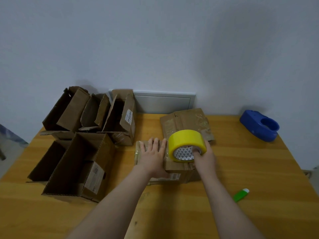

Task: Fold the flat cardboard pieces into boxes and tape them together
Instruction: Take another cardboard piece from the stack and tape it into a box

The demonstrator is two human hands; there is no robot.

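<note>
Box taping, frame centre.
I note the box (173, 166) mid-frame on the counter (241, 161); left grip (151, 152) released, pressed flat on its top; right grip (205, 157) grasping the yellow tape roll (184, 140) upon it.

Left of the fingers (156, 143) stand what look like five open boxes (77, 166); the back ones overlap. Under the fingers is one closed box (174, 167), and in them one yellow tape roll (187, 140). Beyond them lies one flat cardboard piece (186, 119). To their right are one blue dispenser (259, 126) and one green cutter (240, 195).
</note>
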